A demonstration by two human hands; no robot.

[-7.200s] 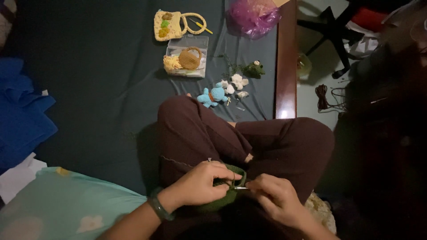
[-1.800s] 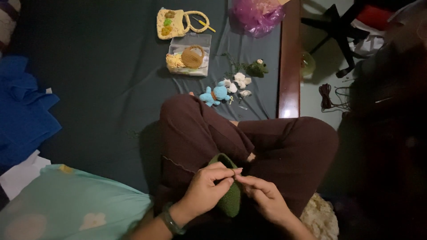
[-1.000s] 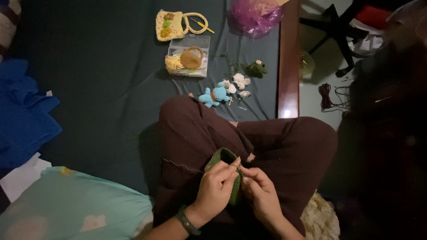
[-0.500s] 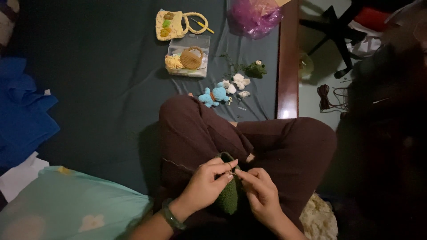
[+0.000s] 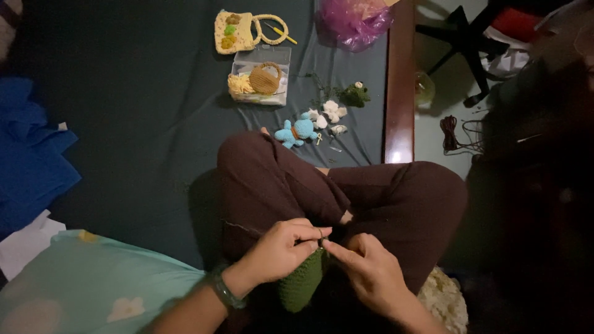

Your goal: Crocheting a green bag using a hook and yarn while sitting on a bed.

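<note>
Since half a second ago both hands have dropped slightly lower over the lap, and the green crochet piece (image 5: 301, 286) now hangs more below the left hand than between the two. That piece sits in the person's lap, above the crossed legs in dark maroon trousers (image 5: 346, 198), its top edge tucked under the fingers. The left hand (image 5: 281, 250), with a dark band at the wrist, is curled with thumb and forefinger pinched on the top of the green piece. The right hand (image 5: 365, 272) meets it fingertip to fingertip, its fingers pinched on something thin at the piece's edge; what exactly it grips is too small to tell. A thin strand of yarn (image 5: 242, 227) runs leftward across the thigh.

Beyond the knees, on the dark teal bedsheet (image 5: 136, 124), lies a small blue crochet doll (image 5: 296, 132) with little white crochet flowers (image 5: 331, 111) just beside it and a small green crochet figure (image 5: 355, 94) near the bed's right edge. Farther up stands a clear plastic box (image 5: 260, 80) with a tan crochet basket in it, then a cream crochet bag (image 5: 234, 31) and a purple plastic bag (image 5: 354, 21) at the far edge. A pale turquoise pillow (image 5: 80, 278) fills the near left corner, and blue cloth (image 5: 31, 161) lies at the left edge.
</note>
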